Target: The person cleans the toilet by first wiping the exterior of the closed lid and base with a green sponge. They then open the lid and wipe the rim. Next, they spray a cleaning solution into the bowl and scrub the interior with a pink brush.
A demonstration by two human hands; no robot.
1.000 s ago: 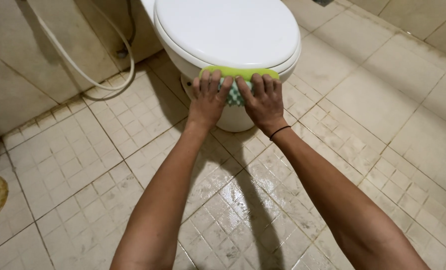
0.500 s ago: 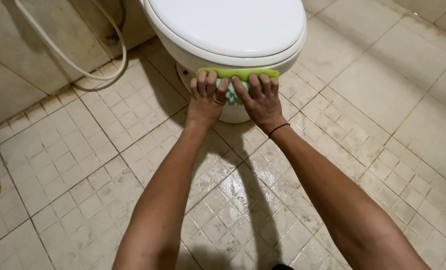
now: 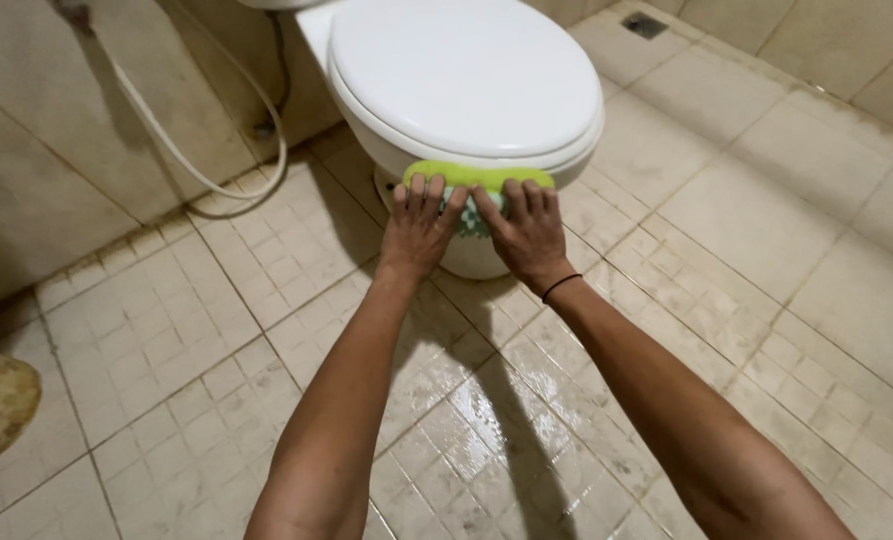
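There is one view only, from a camera worn on the person's head. It looks steeply down and forward along both outstretched forearms, from above and behind the left hand [image 3: 418, 225] and right hand [image 3: 529, 232]. Beyond the hands the closed white toilet [image 3: 466, 75] fills the upper middle; below them spreads the wet beige tiled floor [image 3: 216, 340].

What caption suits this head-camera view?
Both hands, left and right, press a green scrub brush against a white toilet bowl.
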